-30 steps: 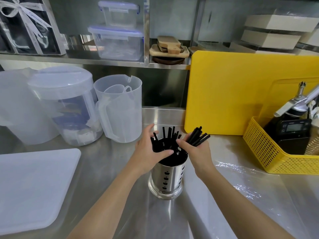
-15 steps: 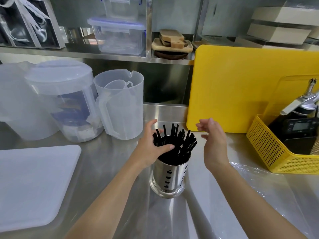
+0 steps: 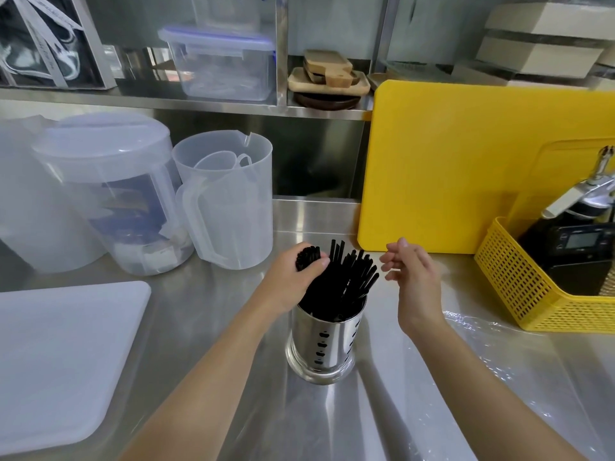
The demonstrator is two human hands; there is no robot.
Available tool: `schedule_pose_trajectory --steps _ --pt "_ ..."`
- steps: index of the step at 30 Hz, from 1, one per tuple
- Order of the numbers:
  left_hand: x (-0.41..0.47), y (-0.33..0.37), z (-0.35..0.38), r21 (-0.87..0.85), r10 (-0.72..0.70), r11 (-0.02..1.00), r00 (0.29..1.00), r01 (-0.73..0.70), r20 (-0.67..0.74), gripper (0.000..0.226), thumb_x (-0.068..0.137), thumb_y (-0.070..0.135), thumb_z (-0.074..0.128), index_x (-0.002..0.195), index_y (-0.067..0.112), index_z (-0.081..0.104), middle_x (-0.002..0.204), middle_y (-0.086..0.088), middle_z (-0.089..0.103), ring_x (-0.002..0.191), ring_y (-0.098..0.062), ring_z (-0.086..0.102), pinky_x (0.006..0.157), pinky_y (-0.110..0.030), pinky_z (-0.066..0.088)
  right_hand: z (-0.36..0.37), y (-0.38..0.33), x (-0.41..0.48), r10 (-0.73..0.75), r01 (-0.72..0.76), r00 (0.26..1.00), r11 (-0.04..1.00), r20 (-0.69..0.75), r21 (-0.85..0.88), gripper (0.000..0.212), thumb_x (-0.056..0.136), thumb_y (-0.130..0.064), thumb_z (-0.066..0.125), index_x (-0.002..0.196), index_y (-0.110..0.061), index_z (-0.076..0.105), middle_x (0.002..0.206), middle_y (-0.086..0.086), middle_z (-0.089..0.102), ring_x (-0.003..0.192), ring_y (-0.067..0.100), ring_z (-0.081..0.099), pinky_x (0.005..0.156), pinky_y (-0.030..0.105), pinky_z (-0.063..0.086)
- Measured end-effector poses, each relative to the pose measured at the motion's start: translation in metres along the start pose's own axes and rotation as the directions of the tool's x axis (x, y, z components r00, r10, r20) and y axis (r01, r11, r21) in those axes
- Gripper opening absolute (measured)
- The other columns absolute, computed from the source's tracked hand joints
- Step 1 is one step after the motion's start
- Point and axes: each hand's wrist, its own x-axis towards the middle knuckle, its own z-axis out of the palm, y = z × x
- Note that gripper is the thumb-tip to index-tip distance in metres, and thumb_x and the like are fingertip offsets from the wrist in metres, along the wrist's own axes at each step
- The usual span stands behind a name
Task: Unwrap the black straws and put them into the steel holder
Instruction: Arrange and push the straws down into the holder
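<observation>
A perforated steel holder (image 3: 324, 347) stands upright on the steel counter, centre of view. Many black straws (image 3: 349, 281) stick out of it, fanned toward the right. My left hand (image 3: 293, 277) is closed around a bunch of the straws at the holder's left side, their ends showing above my fingers. My right hand (image 3: 414, 274) hovers just right of the straws, fingers loosely apart, holding nothing and touching nothing. Clear plastic wrap (image 3: 492, 357) lies flat on the counter to the right.
A white cutting board (image 3: 60, 357) lies at the left. Clear pitchers (image 3: 229, 201) and a lidded jug (image 3: 113, 194) stand behind it. A yellow board (image 3: 466, 161) leans on the back wall. A yellow basket (image 3: 519, 287) with a scale sits at the right.
My right hand let go of its bunch of straws, which dropped into the holder, and drew back to the right. My left hand closed tighter around the straws on the left.
</observation>
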Motion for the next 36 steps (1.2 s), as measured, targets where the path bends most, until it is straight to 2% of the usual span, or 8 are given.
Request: schedule_pose_trajectory --steps 8,11,13,17,23,29,32,36 --pt "-0.004 0.005 -0.002 -0.033 0.087 0.995 0.987 -0.092 -0.135 0.016 0.081 0.014 0.068 0.085 0.028 0.062 0.094 0.002 0.069 0.094 -0.013 0.063 0.083 -0.023 0.050 0.001 0.004 0.001 0.017 -0.017 1.000 1.000 0.015 -0.011 0.020 0.091 -0.017 0.053 0.072 -0.010 0.056 0.062 -0.001 0.057 0.057 0.014 0.048 0.056 0.024 0.036" --pt "-0.003 0.012 -0.006 0.270 0.153 0.956 0.979 -0.113 -0.131 0.006 0.084 0.024 0.064 0.090 0.022 0.062 0.088 0.006 0.064 0.088 -0.013 0.059 0.079 -0.022 0.046 0.000 0.006 0.001 0.017 -0.017 1.000 1.000 0.015 -0.011 0.024 0.090 -0.014 0.053 0.066 -0.011 0.055 0.054 -0.005 0.054 0.056 0.012 0.047 0.055 0.020 0.036" --pt "0.001 0.017 -0.008 0.561 0.258 0.803 0.966 -0.201 -0.024 0.015 0.086 0.031 0.060 0.095 0.020 0.062 0.092 0.004 0.062 0.090 -0.014 0.053 0.083 -0.027 0.042 0.000 0.007 0.002 0.019 -0.019 1.000 1.000 0.010 -0.021 0.026 0.090 -0.012 0.054 0.064 -0.010 0.054 0.053 -0.002 0.050 0.055 0.012 0.044 0.055 0.019 0.035" --pt "0.012 0.030 -0.017 0.745 0.221 0.616 0.964 -0.255 0.147 0.027 0.086 0.040 0.056 0.106 0.023 0.055 0.094 0.007 0.054 0.090 -0.014 0.050 0.072 -0.028 0.039 -0.003 0.010 0.004 0.042 -0.042 0.999 0.999 0.001 -0.026 0.027 0.088 -0.009 0.054 0.061 -0.008 0.054 0.057 0.003 0.049 0.049 0.015 0.034 0.055 0.025 0.031" --pt "0.028 0.054 -0.021 0.786 0.089 0.521 0.937 -0.333 0.338 0.011 0.088 0.034 0.053 0.083 0.025 0.051 0.068 0.011 0.048 0.072 -0.014 0.049 0.052 -0.022 0.029 -0.012 0.013 0.008 0.087 -0.087 0.996 0.996 -0.005 -0.014 0.028 0.088 -0.007 0.054 0.060 -0.010 0.057 0.053 0.005 0.044 0.044 0.013 0.033 0.046 0.026 0.027" --pt "0.049 0.067 -0.018 0.815 -0.128 0.438 0.871 -0.380 0.475 0.032 0.091 0.026 0.051 0.060 0.024 0.045 0.065 0.002 0.052 0.064 -0.015 0.049 0.052 -0.024 0.032 -0.019 0.015 0.009 0.106 -0.106 0.994 0.994 -0.023 -0.038 0.026 0.086 -0.003 0.051 0.062 -0.009 0.059 0.049 0.003 0.043 0.044 0.013 0.033 0.045 0.025 0.027" --pt "0.054 0.079 -0.021 0.813 -0.093 0.429 0.876 -0.393 0.473 0.034 0.090 0.024 0.052 0.058 0.017 0.045 0.060 -0.001 0.045 0.058 -0.018 0.042 0.052 -0.027 0.031 -0.020 0.015 0.009 0.102 -0.103 0.994 0.994 -0.028 -0.047 0.025 0.087 -0.003 0.052 0.063 -0.008 0.058 0.057 0.009 0.043 0.044 0.012 0.034 0.047 0.027 0.027" --pt "0.049 0.103 -0.038 0.763 0.006 0.535 0.905 -0.362 0.426 0.030 0.090 0.020 0.054 0.061 0.013 0.050 0.057 0.001 0.044 0.052 -0.011 0.039 0.051 -0.021 0.032 -0.022 0.011 0.011 0.038 -0.041 0.998 0.997 -0.042 -0.062 0.024 0.088 -0.006 0.053 0.065 -0.009 0.058 0.043 -0.005 0.046 0.043 0.010 0.035 0.048 0.027 0.028"
